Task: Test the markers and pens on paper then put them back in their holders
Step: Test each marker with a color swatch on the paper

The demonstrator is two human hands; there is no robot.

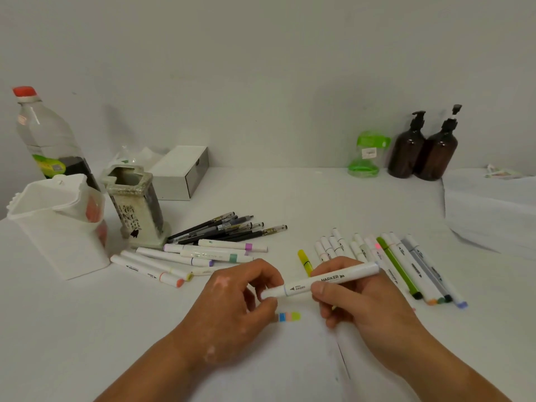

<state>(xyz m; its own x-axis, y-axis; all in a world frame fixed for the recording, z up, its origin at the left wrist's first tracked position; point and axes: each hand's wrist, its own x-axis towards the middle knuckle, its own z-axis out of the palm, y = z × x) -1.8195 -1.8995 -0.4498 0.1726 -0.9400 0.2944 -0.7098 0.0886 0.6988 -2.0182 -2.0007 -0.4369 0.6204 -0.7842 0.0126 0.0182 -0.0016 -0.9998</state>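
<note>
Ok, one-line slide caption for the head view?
Left hand and right hand grip a white marker above the colour swatches.

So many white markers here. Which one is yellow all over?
The yellow marker, lying alone, partly behind the white marker that the right hand holds. Others have white, grey, green or black barrels.

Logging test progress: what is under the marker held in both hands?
Under the marker, a short row of swatches: blue, pink and green. The left hand covers its left end, so further marks there cannot be seen.
</note>
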